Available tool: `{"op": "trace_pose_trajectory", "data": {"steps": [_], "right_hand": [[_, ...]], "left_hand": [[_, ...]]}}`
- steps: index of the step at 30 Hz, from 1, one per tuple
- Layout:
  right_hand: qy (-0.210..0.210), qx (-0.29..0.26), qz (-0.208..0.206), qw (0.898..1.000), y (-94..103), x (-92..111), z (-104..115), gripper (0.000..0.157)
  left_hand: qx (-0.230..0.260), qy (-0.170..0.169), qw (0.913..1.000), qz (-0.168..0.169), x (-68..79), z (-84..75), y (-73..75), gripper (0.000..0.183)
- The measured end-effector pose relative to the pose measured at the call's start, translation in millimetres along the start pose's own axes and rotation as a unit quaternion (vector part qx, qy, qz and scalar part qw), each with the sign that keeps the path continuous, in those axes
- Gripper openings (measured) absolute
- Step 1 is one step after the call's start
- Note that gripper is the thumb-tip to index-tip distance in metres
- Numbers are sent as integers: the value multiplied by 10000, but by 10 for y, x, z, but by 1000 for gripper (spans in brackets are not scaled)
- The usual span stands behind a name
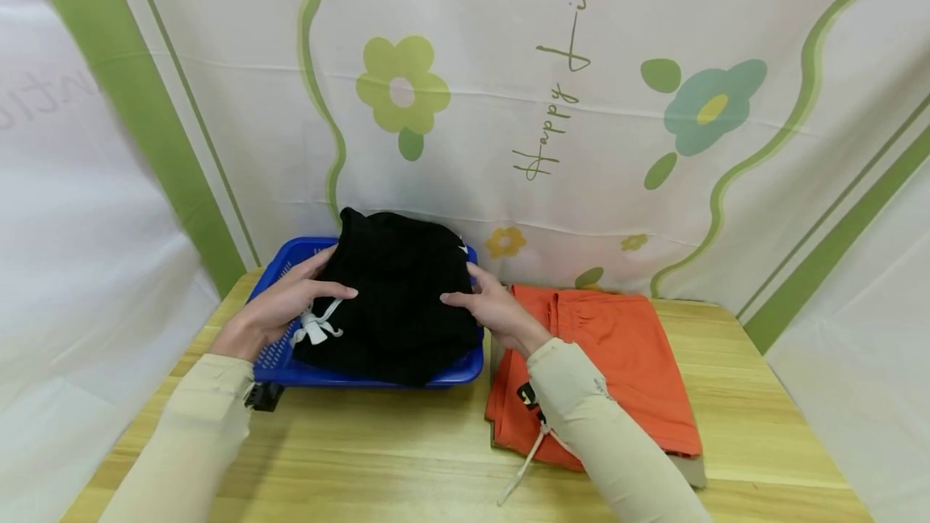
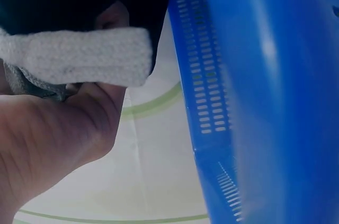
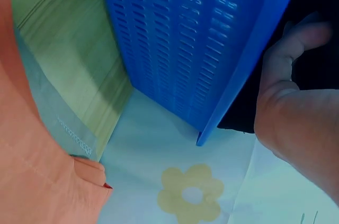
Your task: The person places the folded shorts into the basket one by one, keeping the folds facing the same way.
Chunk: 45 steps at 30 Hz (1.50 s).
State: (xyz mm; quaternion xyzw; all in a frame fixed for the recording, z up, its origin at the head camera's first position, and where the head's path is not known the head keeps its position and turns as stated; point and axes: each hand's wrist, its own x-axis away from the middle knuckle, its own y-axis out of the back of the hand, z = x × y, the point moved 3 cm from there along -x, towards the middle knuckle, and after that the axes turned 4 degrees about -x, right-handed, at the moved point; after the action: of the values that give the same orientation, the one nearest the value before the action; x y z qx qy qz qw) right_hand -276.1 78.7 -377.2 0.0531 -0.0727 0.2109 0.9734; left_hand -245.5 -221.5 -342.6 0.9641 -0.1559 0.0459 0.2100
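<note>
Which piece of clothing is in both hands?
The black garment with the white drawstring, held over the blue basket. The orange garment and the khaki one beneath it lie on the wooden table.

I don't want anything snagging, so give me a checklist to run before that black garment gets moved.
1. Left grip on the black garment: ok, at its left side with the thumb on top.
2. Right grip on the garment: ok, at its right side with the thumb on top.
3. White drawstring away from the left thumb: not ok, it hangs close by it.
4. Garment's underside free of the blue basket: cannot tell, hidden from view.
5. Orange garment laid out beside the basket: ok, on the right.
6. Right sleeve free of the orange garment: cannot tell, it crosses over it in the head view.
</note>
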Motion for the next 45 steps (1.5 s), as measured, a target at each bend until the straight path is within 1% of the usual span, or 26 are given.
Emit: {"op": "trace_pose_trajectory", "data": {"steps": [2,10,18,25,32,45], "right_hand": [[-80,58,-64,9999,-18,-6,-9,94],[-170,204,-143,9995,-102,-32,1,92],[-122,390,-38,9992,-167,-67,-5,87],[-231,730,-19,9971,-206,-59,-7,84],[-226,872,18,9959,-232,-42,6,80],[-342,1174,174,9923,-258,-35,-6,76]], "left_hand": [[-13,-5,10000,-14,0,19,10,100],[-120,79,9999,-72,10,90,57,99],[-222,95,9997,-88,19,141,81,99],[-391,229,9989,-129,29,199,67,101],[-454,266,9985,-139,13,242,46,101],[-573,422,9974,-88,-14,325,-5,99]]}}
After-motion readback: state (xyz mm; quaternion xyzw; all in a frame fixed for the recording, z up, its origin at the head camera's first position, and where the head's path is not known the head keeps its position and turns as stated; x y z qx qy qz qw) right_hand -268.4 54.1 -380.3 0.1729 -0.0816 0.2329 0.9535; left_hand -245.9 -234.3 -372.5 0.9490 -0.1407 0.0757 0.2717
